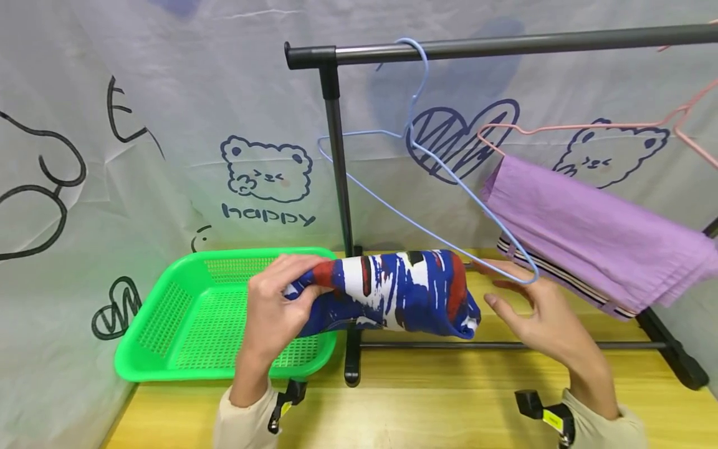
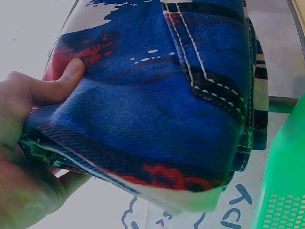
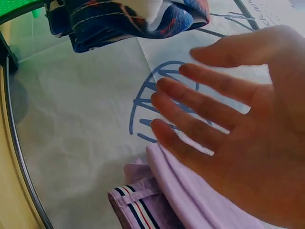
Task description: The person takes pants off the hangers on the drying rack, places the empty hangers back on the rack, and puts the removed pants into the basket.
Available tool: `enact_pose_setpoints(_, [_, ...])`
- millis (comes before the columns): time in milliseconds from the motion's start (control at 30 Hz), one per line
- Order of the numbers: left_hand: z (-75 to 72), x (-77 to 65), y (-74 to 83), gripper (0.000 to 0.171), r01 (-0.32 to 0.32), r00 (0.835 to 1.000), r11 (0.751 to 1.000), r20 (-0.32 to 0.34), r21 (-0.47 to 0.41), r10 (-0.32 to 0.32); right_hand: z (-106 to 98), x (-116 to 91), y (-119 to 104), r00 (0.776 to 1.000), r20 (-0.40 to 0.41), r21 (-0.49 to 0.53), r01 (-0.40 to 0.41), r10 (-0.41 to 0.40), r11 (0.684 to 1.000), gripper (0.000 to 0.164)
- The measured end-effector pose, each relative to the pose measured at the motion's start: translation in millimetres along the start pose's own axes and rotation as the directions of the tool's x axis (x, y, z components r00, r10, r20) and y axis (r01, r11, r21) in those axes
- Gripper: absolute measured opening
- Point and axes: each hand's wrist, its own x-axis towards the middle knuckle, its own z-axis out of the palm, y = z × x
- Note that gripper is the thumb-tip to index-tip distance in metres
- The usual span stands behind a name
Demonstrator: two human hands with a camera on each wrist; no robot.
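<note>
The person appears to be at the step of bringing the folded, blue-patterned garment [image 1: 387, 290] to the blue hanger [image 1: 411, 128]; it is just below the hanger's lower bar, not yet over it. The left hand [image 1: 275, 312], below and left of the hanger, pinches the garment's left end. The right hand [image 1: 550, 318] — fingers spread, gripping nothing — is by the hanger's lower right corner; contact cannot be told. The next move probably calls for steadying that corner — or taking the garment's free end
</note>
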Motion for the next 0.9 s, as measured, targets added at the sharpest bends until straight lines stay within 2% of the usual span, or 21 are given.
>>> enact_pose_setpoints(100, [3.0, -1.1, -1.6, 0.037, -0.004, 1.000, 1.000, 0.019, 0.018, 0.003, 3, 2, -1, 0.999, 0.047, 0.077, 0.003, -0.006, 0.997, 0.061])
enact_pose_setpoints(200, [7.2, -1.9, -1.9, 0.036, -0.004, 0.999, 1.000, 0.035, 0.014, 0.003, 6, 2, -3, 0.993, 0.099, 0.093, -0.078, 0.069, 0.993, 0.064])
enact_pose_setpoints(300, [11.9, -2.4, -0.1, 0.034, 0.001, 0.998, 1.000, 0.057, 0.007, -0.001, 10, 2, -4, 0.977, 0.145, 0.073, -0.170, 0.158, 0.983, 0.072])
enact_pose_setpoints(367, [14.6, -2.8, 1.5, 0.034, 0.004, 0.997, 1.000, 0.075, 0.008, -0.004, 13, 2, -3, 0.968, 0.169, 0.070, -0.201, 0.187, 0.977, 0.079])
enact_pose_setpoints(567, [19.9, -3.6, 7.0, 0.035, 0.009, 0.992, 1.000, 0.122, 0.017, -0.011, 26, 8, -1, 0.975, 0.174, 0.095, -0.157, 0.139, 0.983, 0.092])
enact_pose_setpoints(767, [20.9, -4.1, 8.5, 0.035, 0.001, 0.990, 1.000, 0.144, 0.019, -0.004, 33, 10, -8, 0.984, 0.152, -0.011, -0.092, 0.093, 0.996, 0.091])
enact_pose_setpoints(900, [19.5, -4.7, 7.8, 0.034, -0.005, 0.987, 1.000, 0.162, 0.022, 0.001, 37, 11, -11, 0.985, 0.159, -0.080, -0.054, 0.066, 0.995, 0.082])
